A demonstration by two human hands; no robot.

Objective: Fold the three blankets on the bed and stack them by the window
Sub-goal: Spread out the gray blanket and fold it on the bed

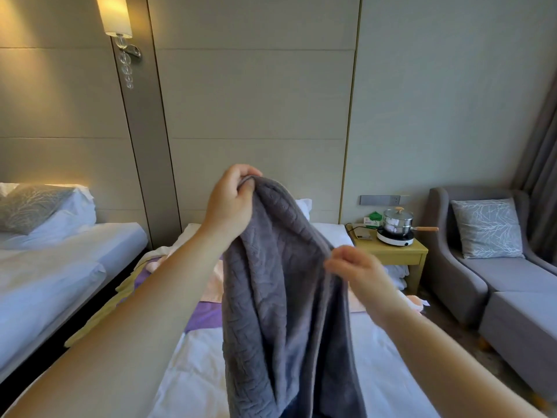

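A white-sheeted bed [391,372] fills the centre of a hotel room, with a second bed [60,267] to its left and a grey armchair [470,285] with a footstool [524,333] to its right, beside a grey curtain [542,176]. Over the bed a person lifts a grey blanket [286,312], which hangs in loose folds from both hands to the bottom of the view. Behind it, a purple blanket [205,315] and a pale pink blanket [215,285] lie crumpled across the mattress, unfolded, and a yellowish edge [99,315] trails over the bed's left side.

A wooden nightstand [419,257] stands between bed and armchair, and white bedding [398,274] is tucked into the open space beneath it. A patterned cushion [486,227] leans upright in the armchair.

The left hand [232,200], raised highest, has its fingers [250,184] clenched round the blanket's top corner. The right hand [352,267], lower and blurred, pinches the blanket's right edge between thumb and fingers.

On the tabletop a steel pot [397,220] sits on a round white hotplate [395,239]. Its lid is on, so its contents are hidden, and its wooden handle points toward the armchair. A green-and-white box [371,221] stands just behind the pot. A wall lamp [116,16] glows at upper left.
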